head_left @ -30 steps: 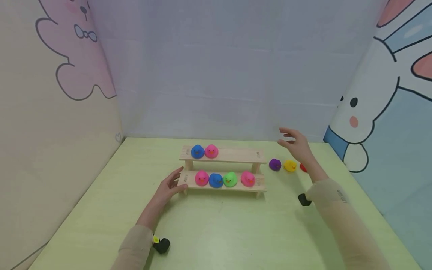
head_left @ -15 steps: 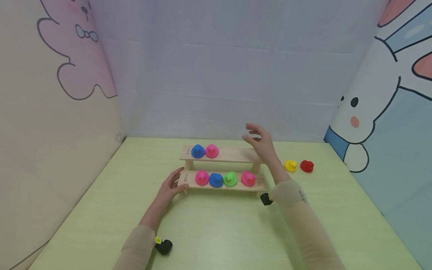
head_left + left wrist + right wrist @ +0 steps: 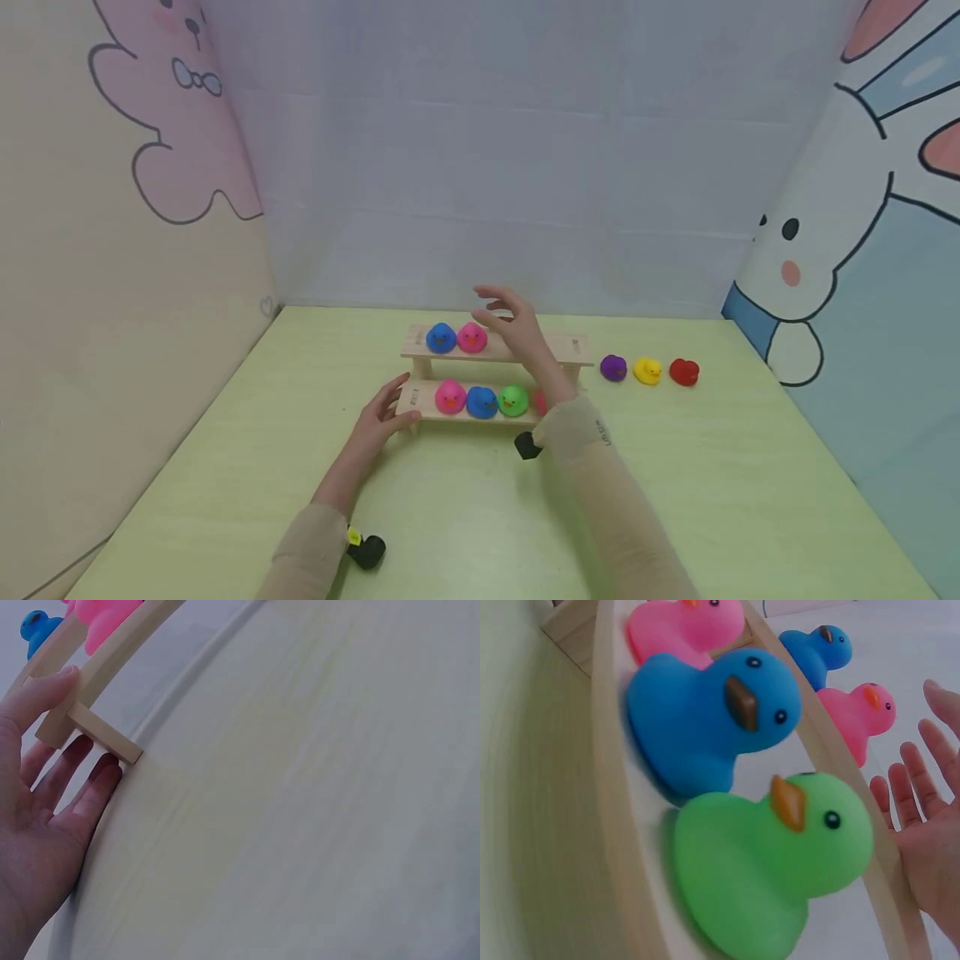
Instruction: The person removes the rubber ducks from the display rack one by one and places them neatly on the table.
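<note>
A two-step wooden stand holds rubber ducks on both boards. At its left end my left hand grips the lower board, thumb on top and fingers below beside the leg. Over the upper board my right hand hovers with relaxed fingers, holding nothing, just right of a pink duck; a blue duck sits left of that. On the lower board stand a pink duck, a blue duck and a green duck. Another pink duck is mostly behind my right wrist.
To the right of the stand, a purple duck, a yellow duck and a red duck lie in a row on the pale green table. Cloth walls with cartoon animals enclose the back and sides.
My right hand has moved left, from above the loose ducks on the table to over the upper board near the pink duck. My left hand stays at the stand's left end.
</note>
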A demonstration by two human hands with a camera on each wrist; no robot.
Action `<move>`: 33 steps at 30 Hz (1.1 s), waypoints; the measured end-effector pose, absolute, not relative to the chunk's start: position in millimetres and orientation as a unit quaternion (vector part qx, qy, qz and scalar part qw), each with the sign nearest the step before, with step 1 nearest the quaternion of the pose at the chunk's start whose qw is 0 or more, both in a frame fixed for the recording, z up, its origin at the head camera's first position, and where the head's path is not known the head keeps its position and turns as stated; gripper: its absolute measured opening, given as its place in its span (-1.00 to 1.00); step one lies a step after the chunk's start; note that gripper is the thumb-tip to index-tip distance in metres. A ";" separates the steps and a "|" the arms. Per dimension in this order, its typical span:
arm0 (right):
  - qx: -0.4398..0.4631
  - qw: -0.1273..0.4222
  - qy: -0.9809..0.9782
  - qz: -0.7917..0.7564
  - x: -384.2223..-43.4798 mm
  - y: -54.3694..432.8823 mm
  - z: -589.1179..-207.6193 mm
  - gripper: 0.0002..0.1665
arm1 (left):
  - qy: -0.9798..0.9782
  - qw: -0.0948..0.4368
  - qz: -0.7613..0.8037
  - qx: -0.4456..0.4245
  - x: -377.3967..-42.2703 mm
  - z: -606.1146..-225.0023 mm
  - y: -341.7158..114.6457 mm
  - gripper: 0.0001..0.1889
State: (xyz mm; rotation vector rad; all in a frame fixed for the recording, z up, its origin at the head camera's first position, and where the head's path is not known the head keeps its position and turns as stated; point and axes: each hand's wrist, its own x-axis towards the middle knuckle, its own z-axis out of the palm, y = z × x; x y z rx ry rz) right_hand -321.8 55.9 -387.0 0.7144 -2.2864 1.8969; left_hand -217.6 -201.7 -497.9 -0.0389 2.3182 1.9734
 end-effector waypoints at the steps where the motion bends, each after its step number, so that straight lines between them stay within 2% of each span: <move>1: 0.237 0.039 -0.751 0.615 -325.1 55.6 -392.5 -0.50 | 0.761 0.048 0.647 -0.012 -218.2 -497.7 -200.8 -0.24; 17: 0.247 -0.016 -0.806 0.537 -312.4 59.6 -399.0 -0.57 | 0.767 0.047 0.640 -0.027 -219.3 -496.9 -200.1 -0.23; 25: 0.265 -0.034 -0.807 0.526 -312.2 62.0 -396.6 -0.53 | 0.759 0.048 0.648 -0.040 -217.3 -491.7 -198.3 -0.22; 33: 0.280 -0.033 -0.805 0.521 -312.2 63.1 -396.3 -0.54 | 0.720 0.011 0.683 -0.117 -203.9 -486.0 -178.6 -0.26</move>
